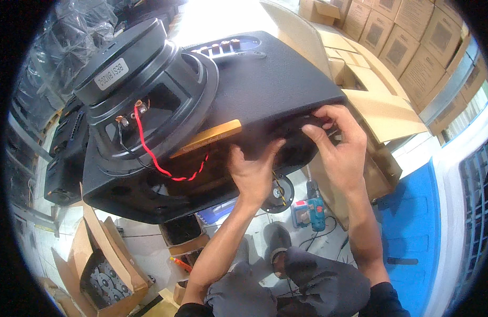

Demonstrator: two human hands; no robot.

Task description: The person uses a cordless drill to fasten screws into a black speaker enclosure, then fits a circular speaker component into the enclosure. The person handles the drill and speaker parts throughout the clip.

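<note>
A black speaker cabinet (286,79) lies in front of me. On its left end a large woofer (149,95) rests magnet up, tilted. Red and black wires (165,171) run from the woofer's terminals into the cabinet's front opening. A gold strip (207,138) sits along the front edge. My left hand (253,171) is at the cabinet's front, thumb and a finger apart, other fingers hidden. My right hand (341,145) is bent at the front right corner, fingertips closed on something too small or dark to make out. Below hangs or lies a small round driver (278,194) with a yellow-black wire.
A teal cordless drill (310,211) stands on the tiled floor near my feet. At lower left is an open carton (91,248) of round parts. Cardboard boxes (397,47) are stacked at the far right, beside a blue panel (407,232). Wrapped items (64,58) line the left.
</note>
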